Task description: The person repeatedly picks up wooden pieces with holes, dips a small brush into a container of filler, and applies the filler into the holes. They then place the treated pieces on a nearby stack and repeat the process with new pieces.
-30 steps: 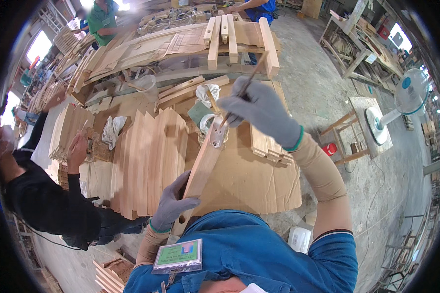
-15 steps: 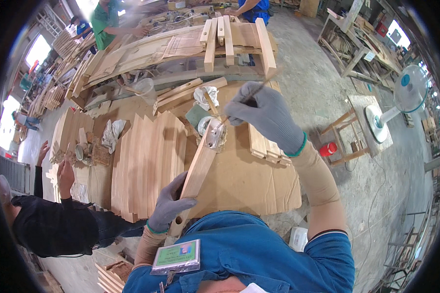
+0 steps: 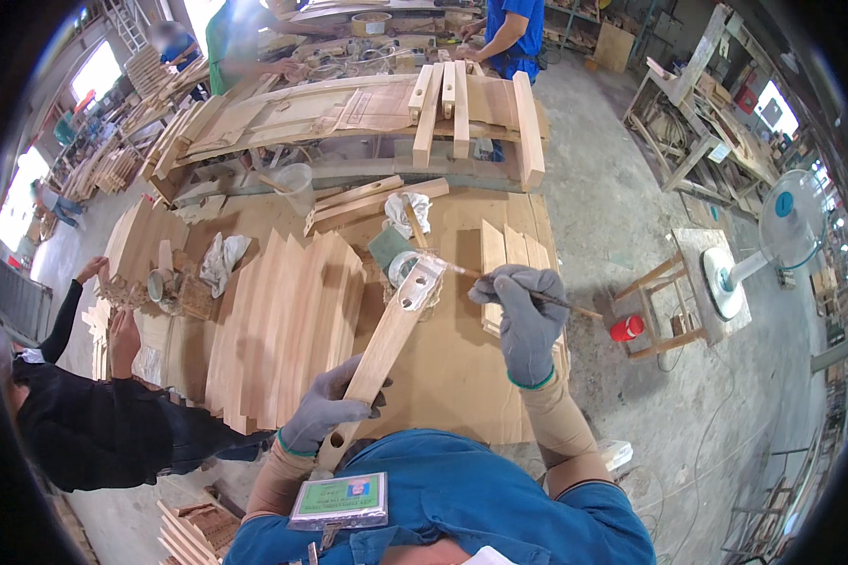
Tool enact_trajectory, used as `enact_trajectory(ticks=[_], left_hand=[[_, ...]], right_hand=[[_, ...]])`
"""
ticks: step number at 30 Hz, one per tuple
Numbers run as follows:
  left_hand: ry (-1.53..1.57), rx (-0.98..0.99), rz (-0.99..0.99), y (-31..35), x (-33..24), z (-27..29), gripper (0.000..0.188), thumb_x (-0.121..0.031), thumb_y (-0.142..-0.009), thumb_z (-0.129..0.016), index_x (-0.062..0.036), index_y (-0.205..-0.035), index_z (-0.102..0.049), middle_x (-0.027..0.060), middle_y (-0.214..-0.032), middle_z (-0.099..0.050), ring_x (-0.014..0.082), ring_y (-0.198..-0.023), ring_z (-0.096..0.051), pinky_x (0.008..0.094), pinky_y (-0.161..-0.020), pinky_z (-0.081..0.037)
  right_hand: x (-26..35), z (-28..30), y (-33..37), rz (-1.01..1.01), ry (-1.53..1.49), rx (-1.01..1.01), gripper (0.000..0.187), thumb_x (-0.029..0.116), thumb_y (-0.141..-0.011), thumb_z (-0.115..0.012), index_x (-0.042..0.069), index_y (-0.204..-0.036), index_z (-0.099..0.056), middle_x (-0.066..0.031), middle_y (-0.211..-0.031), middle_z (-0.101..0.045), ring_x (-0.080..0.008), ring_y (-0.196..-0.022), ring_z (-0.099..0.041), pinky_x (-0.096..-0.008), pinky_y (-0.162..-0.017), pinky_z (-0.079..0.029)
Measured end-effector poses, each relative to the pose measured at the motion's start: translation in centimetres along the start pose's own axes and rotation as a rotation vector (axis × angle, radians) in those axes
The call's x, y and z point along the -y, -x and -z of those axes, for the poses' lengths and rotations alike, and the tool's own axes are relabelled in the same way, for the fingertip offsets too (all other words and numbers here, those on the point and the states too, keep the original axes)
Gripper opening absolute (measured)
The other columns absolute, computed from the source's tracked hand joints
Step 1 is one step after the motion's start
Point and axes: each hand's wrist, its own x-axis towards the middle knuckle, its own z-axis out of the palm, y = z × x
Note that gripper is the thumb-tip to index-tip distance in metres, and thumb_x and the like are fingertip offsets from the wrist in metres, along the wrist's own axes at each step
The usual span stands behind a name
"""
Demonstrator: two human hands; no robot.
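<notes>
My left hand (image 3: 328, 407), in a grey glove, is closed around the lower part of a pale wooden bar (image 3: 383, 350) that slants up and away from me. Holes show near both ends of the bar, and its far end looks wet. A thin brush (image 3: 575, 308) is pinched in my gloved right hand (image 3: 526, 315); its tip is at the bar's far end, and whether it touches is hard to tell. Just behind that end stands a small round can (image 3: 403, 267), partly hidden by the bar, with a stick (image 3: 415, 226) and a white rag (image 3: 407, 209) close by.
Rows of wooden bars (image 3: 287, 330) lie left on the cardboard-covered table (image 3: 452, 395); more bars (image 3: 513, 247) lie right. A person in black (image 3: 104, 424) works at the left. Beyond is another bench (image 3: 349, 108). A fan (image 3: 725, 282) stands on a stool at the right.
My right hand has come down and to the right, turning the brush so its tip points left at the bar's far end. My left hand still holds the bar.
</notes>
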Motion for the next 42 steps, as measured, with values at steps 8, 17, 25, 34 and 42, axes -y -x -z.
enact_trajectory(ticks=[8,17,25,34,42], left_hand=[[0.002,0.017,0.001,0.1,-0.4,-0.1,0.085,-0.015,-0.064,-0.076,-0.0010,-0.139,-0.039,0.0109,-0.113,-0.057,0.0184,-0.095,-0.060,0.0299,-0.082,-0.052],[0.008,0.049,-0.033,0.0,-0.3,-0.1,0.084,-0.009,-0.061,-0.074,0.0012,-0.137,-0.041,0.0098,-0.110,-0.058,0.0173,-0.094,-0.060,0.0285,-0.083,-0.049],[0.005,0.015,-0.022,0.2,-0.6,-0.6,0.080,-0.011,-0.066,-0.072,0.0005,-0.138,-0.040,0.0104,-0.113,-0.057,0.0177,-0.095,-0.059,0.0294,-0.081,-0.052],[0.051,-0.003,-0.027,-0.2,0.2,0.1,0.082,-0.016,-0.068,-0.076,0.0002,-0.139,-0.039,0.0103,-0.114,-0.057,0.0169,-0.095,-0.059,0.0283,-0.080,-0.052],[-0.004,-0.039,-0.070,-0.2,0.0,-0.4,0.080,-0.008,-0.066,-0.071,0.0019,-0.139,-0.039,0.0088,-0.111,-0.057,0.0165,-0.094,-0.059,0.0284,-0.080,-0.050]], right_hand=[[-1.4,1.2,0.7,0.117,0.049,0.163,0.021,-0.019,-0.078,-0.055,0.001,-0.082,-0.048,-0.0163,-0.092,-0.060,-0.0282,-0.095,-0.062,-0.0387,-0.085,-0.055],[-1.0,1.2,0.1,0.278,0.291,0.193,0.021,-0.020,-0.077,-0.057,-0.001,-0.078,-0.048,-0.0156,-0.092,-0.059,-0.0268,-0.092,-0.062,-0.0386,-0.085,-0.055],[-1.5,0.5,0.3,0.253,0.208,0.051,0.021,-0.019,-0.078,-0.057,-0.001,-0.082,-0.049,-0.0178,-0.094,-0.061,-0.0247,-0.087,-0.064,-0.0368,-0.082,-0.055],[-0.6,0.3,3.9,0.067,0.039,0.221,0.027,-0.022,-0.073,-0.056,0.002,-0.086,-0.051,-0.0200,-0.095,-0.059,-0.0313,-0.089,-0.064,-0.0424,-0.076,-0.059],[-1.0,0.9,2.8,0.188,0.279,0.150,0.024,-0.021,-0.074,-0.058,0.000,-0.082,-0.049,-0.0187,-0.094,-0.060,-0.0303,-0.086,-0.065,-0.0402,-0.077,-0.058]])
